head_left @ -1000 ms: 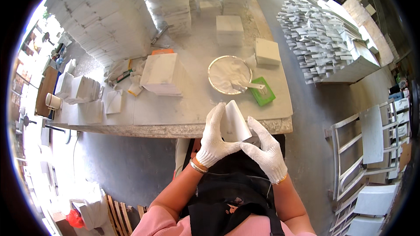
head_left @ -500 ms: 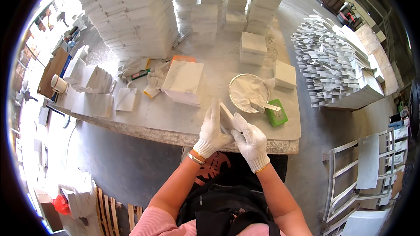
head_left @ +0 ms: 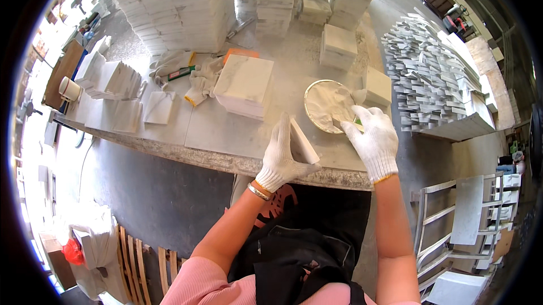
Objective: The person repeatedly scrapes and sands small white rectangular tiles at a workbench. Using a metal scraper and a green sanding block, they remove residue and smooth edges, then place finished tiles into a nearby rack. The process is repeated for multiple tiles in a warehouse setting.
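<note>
My left hand (head_left: pixel 278 158), in a white knit glove, grips a flat white marble tile (head_left: pixel 303 145) tilted on edge above the table's front edge. Its fingers lie along the tile's left side and the thumb crosses the lower end. My right hand (head_left: pixel 374 140), gloved too, is at the right rim of a round tub of white paste (head_left: pixel 329 101). Thumb and fingers close round the handle of a putty knife (head_left: pixel 337 123) whose blade rests in the paste; the hand hides most of the handle. A bit of green box (head_left: pixel 358 121) peeks out between thumb and fingers.
A stack of marble tiles (head_left: pixel 244 84) stands left of the tub, a smaller block (head_left: pixel 376 86) behind it. Spare gloves (head_left: pixel 202 81), a green-handled tool (head_left: pixel 181 73) and loose tiles (head_left: pixel 160 107) lie leftward. Tall tile stacks (head_left: pixel 169 11) fill the table's back.
My right hand has let go of the tile and moved right to the putty knife at the tub. The left hand keeps the tile alone. The whole view has shifted slightly.
</note>
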`<state>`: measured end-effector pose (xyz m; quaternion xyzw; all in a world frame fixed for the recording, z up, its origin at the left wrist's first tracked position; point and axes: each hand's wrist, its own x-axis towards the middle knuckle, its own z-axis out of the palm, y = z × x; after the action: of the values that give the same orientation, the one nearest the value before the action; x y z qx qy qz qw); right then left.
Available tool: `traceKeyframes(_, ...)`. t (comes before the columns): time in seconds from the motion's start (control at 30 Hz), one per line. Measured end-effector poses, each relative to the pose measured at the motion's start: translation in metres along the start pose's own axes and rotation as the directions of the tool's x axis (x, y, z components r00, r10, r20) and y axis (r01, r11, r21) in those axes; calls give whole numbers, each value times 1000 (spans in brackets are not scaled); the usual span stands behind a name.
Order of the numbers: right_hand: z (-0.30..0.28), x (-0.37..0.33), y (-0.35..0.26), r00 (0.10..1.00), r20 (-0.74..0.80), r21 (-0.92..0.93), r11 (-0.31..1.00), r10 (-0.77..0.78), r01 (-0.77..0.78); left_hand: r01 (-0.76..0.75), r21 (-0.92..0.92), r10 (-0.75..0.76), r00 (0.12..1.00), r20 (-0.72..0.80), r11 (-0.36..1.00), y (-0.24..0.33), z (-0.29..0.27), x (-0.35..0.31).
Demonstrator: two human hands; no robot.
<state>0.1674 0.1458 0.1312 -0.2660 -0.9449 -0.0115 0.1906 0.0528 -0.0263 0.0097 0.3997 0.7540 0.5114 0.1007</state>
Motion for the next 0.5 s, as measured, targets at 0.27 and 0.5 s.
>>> traceKeyframes(0.27, 31, 4, 20, 958, 278, -52, 997, 66, -53, 40, 13, -40, 999, 36, 999, -4, 2, 0)
traceKeyframes(0.5, -2, -8, 36, 992, 129, -14, 1000, -12, 14, 80, -7, -79, 996, 48, 997, -4, 0, 0)
